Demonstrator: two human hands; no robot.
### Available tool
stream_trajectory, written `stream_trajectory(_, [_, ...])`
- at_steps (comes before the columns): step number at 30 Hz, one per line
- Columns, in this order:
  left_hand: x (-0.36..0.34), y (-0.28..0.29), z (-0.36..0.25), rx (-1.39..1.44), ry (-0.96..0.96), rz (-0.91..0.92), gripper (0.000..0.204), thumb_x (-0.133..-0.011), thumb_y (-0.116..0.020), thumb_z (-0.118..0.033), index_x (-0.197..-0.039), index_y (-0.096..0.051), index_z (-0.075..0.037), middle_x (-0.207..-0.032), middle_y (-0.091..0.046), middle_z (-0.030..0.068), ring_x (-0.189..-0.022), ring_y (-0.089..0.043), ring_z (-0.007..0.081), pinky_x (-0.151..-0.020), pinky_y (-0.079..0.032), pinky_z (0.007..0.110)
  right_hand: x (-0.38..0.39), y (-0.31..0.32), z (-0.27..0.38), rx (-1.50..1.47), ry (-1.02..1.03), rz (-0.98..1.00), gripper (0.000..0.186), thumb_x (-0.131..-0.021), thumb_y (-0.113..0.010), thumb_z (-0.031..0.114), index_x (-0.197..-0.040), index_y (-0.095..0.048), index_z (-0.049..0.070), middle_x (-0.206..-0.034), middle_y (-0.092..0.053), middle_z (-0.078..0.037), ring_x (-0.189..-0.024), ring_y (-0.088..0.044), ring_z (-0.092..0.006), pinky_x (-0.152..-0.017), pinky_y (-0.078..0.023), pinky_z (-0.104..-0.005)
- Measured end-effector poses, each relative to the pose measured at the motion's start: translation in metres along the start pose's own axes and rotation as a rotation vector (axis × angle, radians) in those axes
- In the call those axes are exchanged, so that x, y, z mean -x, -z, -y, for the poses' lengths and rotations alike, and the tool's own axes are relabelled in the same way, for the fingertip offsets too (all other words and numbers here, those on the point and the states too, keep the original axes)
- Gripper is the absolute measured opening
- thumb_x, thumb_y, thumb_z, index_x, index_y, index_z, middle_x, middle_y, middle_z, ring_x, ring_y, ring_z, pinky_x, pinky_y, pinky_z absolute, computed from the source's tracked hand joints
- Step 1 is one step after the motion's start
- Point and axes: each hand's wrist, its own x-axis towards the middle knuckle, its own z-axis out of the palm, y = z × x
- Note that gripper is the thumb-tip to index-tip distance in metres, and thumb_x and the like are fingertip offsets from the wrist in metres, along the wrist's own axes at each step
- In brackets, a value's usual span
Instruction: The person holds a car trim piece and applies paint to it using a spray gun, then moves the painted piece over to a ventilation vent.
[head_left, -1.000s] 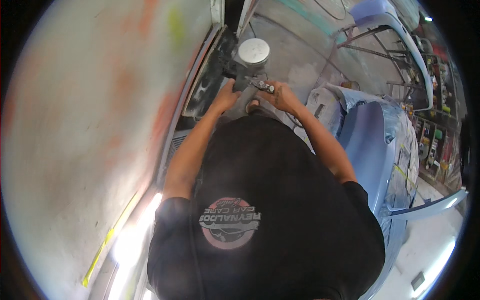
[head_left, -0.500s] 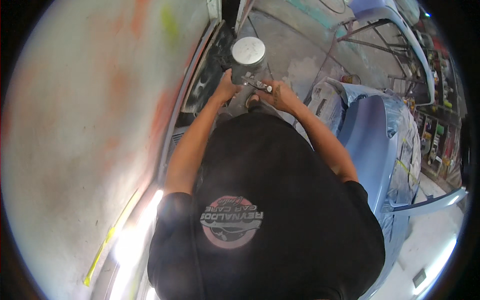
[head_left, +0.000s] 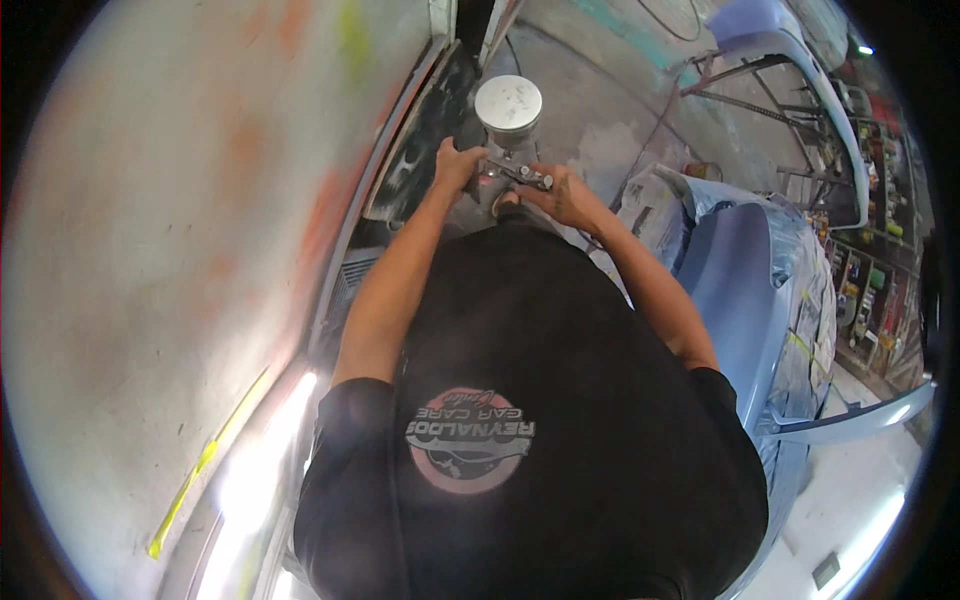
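Observation:
My right hand (head_left: 566, 196) is closed around the handle of a metal spray gun (head_left: 528, 176). A round cup with a pale, speckled lid (head_left: 508, 103) stands on top of the gun, toward the far side. Just left of the gun is my left hand (head_left: 457, 168), its fingers apart and one digit reaching toward the gun's front end. Whether that digit touches the gun I cannot tell. Something dark shows beneath the left palm, too small to make out.
A pale panel (head_left: 170, 250) with orange and yellow smudges rises along the left. To the right lie a blue car body panel (head_left: 725, 270) and plastic masking sheet (head_left: 812, 300). Behind them stand a metal stand (head_left: 765, 98) bearing a blue part and cluttered shelves (head_left: 870, 280).
My left hand has come closer to the gun's front, one digit now pointing right toward it. The gun and its cup sit slightly farther right in view. My right hand keeps its grip.

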Motion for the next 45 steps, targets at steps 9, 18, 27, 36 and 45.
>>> stream_trajectory(9, [-0.008,0.012,0.022,0.575,0.334,0.314,0.031,-0.089,-0.071,-0.018,-0.106,-0.062,0.007,-0.082,-0.069,0.0169,-0.06,-0.067,0.0262,-0.052,-0.056,0.036,-0.005,0.001,0.0,-0.097,-0.155,-0.004,0.07,-0.09,-0.075,0.041,-0.135,-0.057,-0.01,-0.102,-0.072,-0.03,-0.098,-0.072,-0.0373,-0.086,-0.055,-0.0416])
stream_trajectory(18, [0.012,0.023,0.022,0.589,0.304,0.325,0.029,-0.092,-0.067,-0.02,-0.106,-0.063,0.005,-0.091,-0.071,0.0187,-0.063,-0.068,0.0246,-0.05,-0.055,0.033,-0.011,-0.005,-0.011,-0.025,0.02,-0.131,0.038,-0.09,-0.074,0.025,-0.116,-0.068,-0.002,-0.091,-0.072,-0.025,-0.079,-0.072,-0.035,-0.074,-0.054,-0.0424])
stream_trajectory(27, [0.03,0.039,0.009,0.477,0.237,0.405,0.035,-0.089,-0.065,-0.014,-0.116,-0.052,0.005,-0.088,-0.067,0.016,-0.061,-0.065,0.0224,-0.049,-0.055,0.033,-0.038,-0.014,-0.024,-0.178,-0.064,-0.074,0.035,-0.092,-0.072,0.029,-0.107,-0.07,-0.002,-0.086,-0.072,-0.022,-0.077,-0.071,-0.0319,-0.074,-0.054,-0.0431])
stream_trajectory(36, [0.044,0.051,0.002,0.396,0.172,0.369,0.08,-0.081,-0.072,-0.009,-0.146,-0.03,0.009,-0.09,-0.068,0.0174,-0.063,-0.068,0.0235,-0.049,-0.055,0.034,-0.047,-0.004,-0.003,-0.177,-0.067,-0.04,0.033,-0.091,-0.072,0.028,-0.104,-0.072,-0.003,-0.09,-0.074,-0.023,-0.084,-0.072,-0.0373,-0.078,-0.054,-0.0446])
stream_trajectory(45, [0.045,0.074,0.007,0.416,0.149,0.297,0.084,-0.082,-0.069,-0.005,-0.15,-0.021,0.007,-0.094,-0.068,0.018,-0.062,-0.067,0.0221,-0.05,-0.054,0.034,-0.064,-0.017,-0.037,-0.066,-0.012,-0.12,0.039,-0.091,-0.073,0.033,-0.107,-0.07,-0.002,-0.092,-0.073,-0.025,-0.089,-0.072,-0.0399,-0.078,-0.053,-0.0457])
